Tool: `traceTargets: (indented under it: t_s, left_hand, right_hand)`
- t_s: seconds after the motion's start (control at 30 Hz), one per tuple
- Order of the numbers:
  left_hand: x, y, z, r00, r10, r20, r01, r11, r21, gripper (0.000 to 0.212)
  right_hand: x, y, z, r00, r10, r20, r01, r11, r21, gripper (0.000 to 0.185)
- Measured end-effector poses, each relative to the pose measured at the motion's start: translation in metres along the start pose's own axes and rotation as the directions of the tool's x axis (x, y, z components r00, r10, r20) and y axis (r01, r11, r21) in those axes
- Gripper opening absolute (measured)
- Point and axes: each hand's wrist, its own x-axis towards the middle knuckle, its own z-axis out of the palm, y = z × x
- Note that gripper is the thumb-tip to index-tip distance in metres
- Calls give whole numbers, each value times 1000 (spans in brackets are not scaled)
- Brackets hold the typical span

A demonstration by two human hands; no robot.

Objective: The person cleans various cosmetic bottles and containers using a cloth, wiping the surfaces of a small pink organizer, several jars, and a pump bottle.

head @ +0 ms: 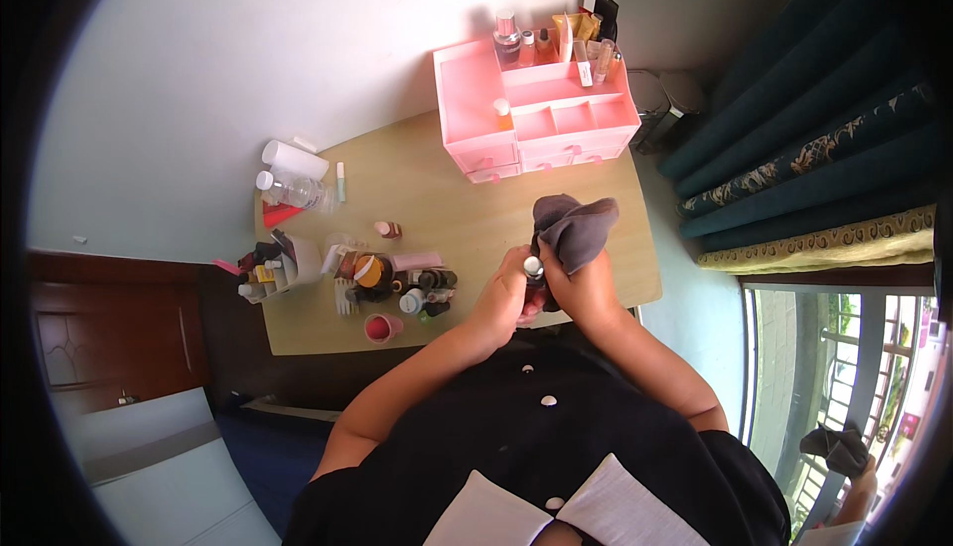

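Close to my body, at the front edge of the wooden table [476, 218], my left hand [506, 293] grips a small dark bottle with a silvery cap [533, 267]. My right hand [584, 285] holds a bunched grey cloth [577, 229] against the bottle's right side; the cloth's lower part is hidden between the hands. A pink plastic organizer [476, 99] stands beyond the hands, with a small bottle with a pale cap [502, 114] on its left side and several cosmetic bottles and tubes at its back.
Left of my hands stand an orange-lidded jar [372, 272], a pink cup [380, 328], a small pinkish bottle [388, 229] and several small bottles. Further left are a white basket [301, 255], a clear plastic bottle [294, 188] and a white roll [294, 159]. Dark curtains [804, 121] hang at right.
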Motion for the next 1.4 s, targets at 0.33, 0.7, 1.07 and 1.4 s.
traceTargets:
  t_s: [0.33, 0.7, 1.07, 1.4]
  left_hand:
    - [10, 15, -2, 995, -1, 105, 18, 988, -155, 60]
    - [-5, 36, -18, 933, -37, 359, 28, 999, 30, 60]
    - [-5, 78, -43, 897, 162, 412, -217, 972, 90, 45]
    - [24, 153, -22, 874, 336, 351, -484, 665, 569, 25]
  right_hand:
    - [-4, 16, -9, 998, -26, 63, 20, 996, 87, 19]
    - [-9, 10, -7, 978, 95, 184, -84, 994, -67, 23]
    - [-10, 46, -22, 924, 378, 63, -382, 896, 225, 25]
    - [-33, 63, -43, 857, 515, 24, -504, 826, 251, 25]
